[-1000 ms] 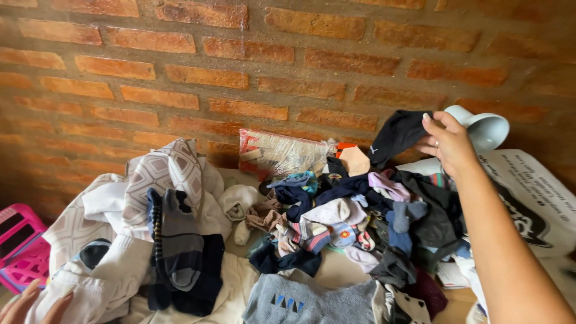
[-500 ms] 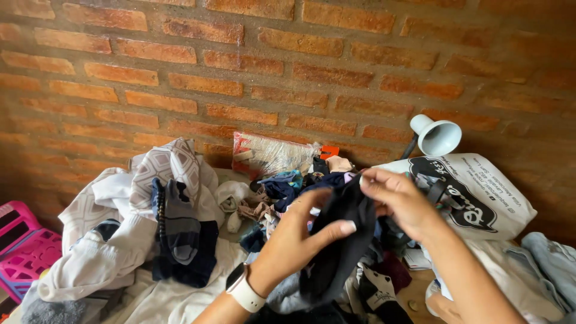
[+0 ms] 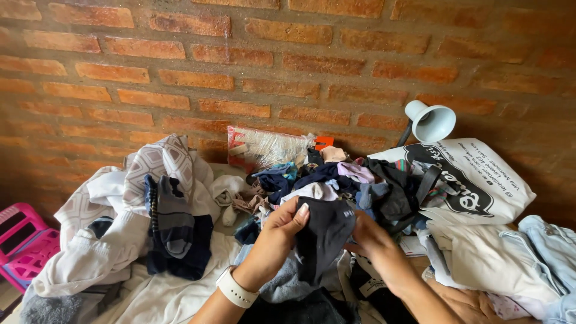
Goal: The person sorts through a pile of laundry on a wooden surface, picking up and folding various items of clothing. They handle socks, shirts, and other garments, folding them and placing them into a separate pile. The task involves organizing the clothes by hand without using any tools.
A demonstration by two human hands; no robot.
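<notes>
Both hands hold one black sock (image 3: 324,237) over a heap of mixed small clothes (image 3: 348,180). My left hand (image 3: 277,233), with a white band at the wrist, pinches the sock's top left edge. My right hand (image 3: 371,239) grips it from behind on the right, partly hidden by the fabric. The sock hangs down between them, just above the heap.
A brick wall (image 3: 288,72) rises behind. White and patterned garments (image 3: 126,222) and a dark striped piece (image 3: 174,228) lie left. A pink plastic basket (image 3: 24,243) sits far left. A white printed bag (image 3: 474,183), a white lamp (image 3: 432,120) and light garments (image 3: 510,264) are right.
My right hand came down from the back right of the heap with the black sock. My left hand rose and took hold of it; both now hold it nearer to me.
</notes>
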